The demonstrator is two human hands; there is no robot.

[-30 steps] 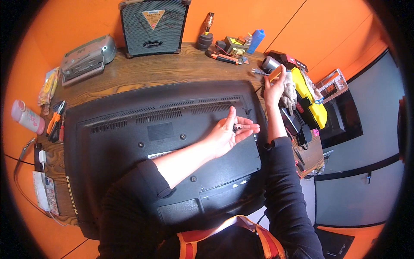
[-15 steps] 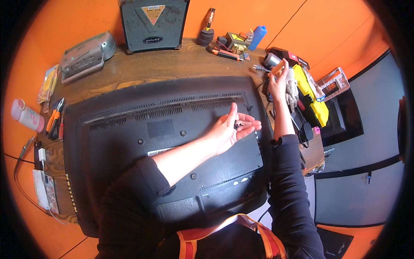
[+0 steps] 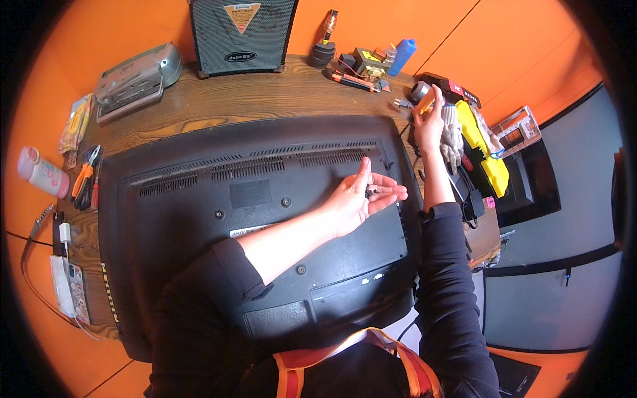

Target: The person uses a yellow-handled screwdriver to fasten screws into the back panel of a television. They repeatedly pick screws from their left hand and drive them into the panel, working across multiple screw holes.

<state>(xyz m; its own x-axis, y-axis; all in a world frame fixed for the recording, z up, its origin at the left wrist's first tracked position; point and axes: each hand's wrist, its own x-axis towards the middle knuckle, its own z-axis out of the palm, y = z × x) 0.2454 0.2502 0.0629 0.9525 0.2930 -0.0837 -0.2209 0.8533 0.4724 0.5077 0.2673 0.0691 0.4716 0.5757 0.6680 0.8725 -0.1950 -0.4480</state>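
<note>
My left hand [image 3: 350, 204] hovers over the back of a black flat-screen TV [image 3: 199, 239], palm up with its fingers loosely curled. Several small dark screws [image 3: 372, 191] rest in its palm. Beyond the set's far right corner, my right hand [image 3: 431, 126] is raised with thumb and fingers around a small orange object [image 3: 426, 104], whose kind I cannot make out. Right beside those fingers are a grey cylinder [image 3: 419, 91] and a pair of grey work gloves [image 3: 452, 142]. The TV lies face down across the wooden table.
A speaker [image 3: 242, 40] and a silver radio [image 3: 136, 79] stand at the back. Pliers with orange handles [image 3: 83, 179] and a pink bottle [image 3: 43, 172] are at the left. A yellow case [image 3: 488, 159] lies at the right edge, a utility knife [image 3: 352, 80] at the back.
The whole view has shifted slightly. Both hands keep nearly the same places and poses, the left still cupping the screws, the right still at the orange object.
</note>
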